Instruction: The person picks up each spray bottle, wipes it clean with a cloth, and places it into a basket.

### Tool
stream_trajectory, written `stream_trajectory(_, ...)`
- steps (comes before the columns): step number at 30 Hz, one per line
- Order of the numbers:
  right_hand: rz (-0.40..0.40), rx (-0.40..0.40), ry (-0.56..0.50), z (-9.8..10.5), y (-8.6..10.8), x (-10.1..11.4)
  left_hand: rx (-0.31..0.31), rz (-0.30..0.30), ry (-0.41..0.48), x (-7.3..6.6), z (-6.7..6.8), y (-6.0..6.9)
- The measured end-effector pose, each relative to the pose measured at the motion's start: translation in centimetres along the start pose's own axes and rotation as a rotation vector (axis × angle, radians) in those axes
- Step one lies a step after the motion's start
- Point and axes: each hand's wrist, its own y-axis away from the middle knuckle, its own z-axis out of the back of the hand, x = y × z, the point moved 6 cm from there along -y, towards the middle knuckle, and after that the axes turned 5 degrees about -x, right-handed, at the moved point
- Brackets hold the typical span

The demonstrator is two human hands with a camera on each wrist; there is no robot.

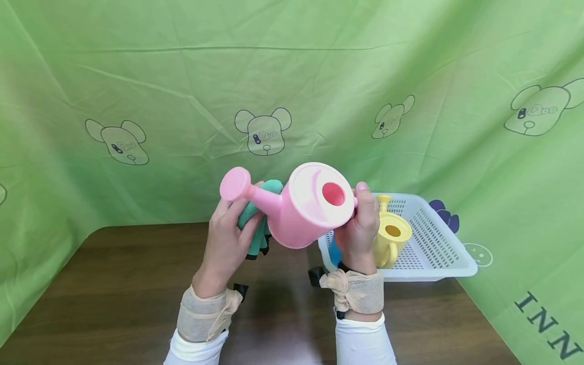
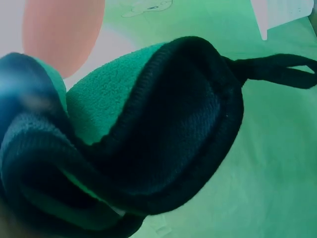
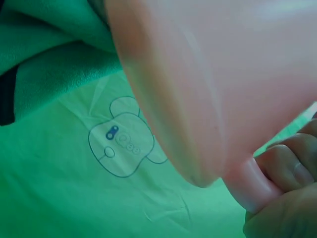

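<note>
A pink watering can [image 1: 292, 223] is held up over the table, its spout and round rose pointing left. My right hand [image 1: 360, 223] grips its handle, and the right wrist view shows fingers curled round the pink handle [image 3: 250, 186]. My left hand [image 1: 225, 243] holds a green cloth [image 1: 258, 238] with dark edging against the can near the spout. In the left wrist view the cloth [image 2: 111, 94] hangs in folds, with a dark loop at one corner. Part of the left fingers is hidden behind the cloth and spout.
At the right of the brown table [image 1: 128, 284] stands a white plastic basket [image 1: 438, 238]. Inside it are a yellow watering can [image 1: 393, 230] and a blue thing [image 1: 335, 252], mostly hidden behind my right hand. A green printed curtain [image 1: 191, 101] hangs behind the table and along its right side.
</note>
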Motion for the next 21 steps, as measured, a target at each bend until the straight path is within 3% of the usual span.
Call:
stream_trajectory(6, 0.032, -0.122, -0.06, -0.1, -0.2, 0.2, -0.006, 0.007, -0.04, 0.0, 0.1, 0.0)
stream_trajectory(14, 0.026, -0.199, -0.075, 0.6, -0.4, 0.4, 0.043, 0.042, -0.065, 0.1, -0.1, 0.1)
stream_trajectory(21, 0.035, -0.243, 0.016, 1.3, -0.4, 0.3, 0.119, -0.002, -0.065, -0.4, -0.7, 0.4)
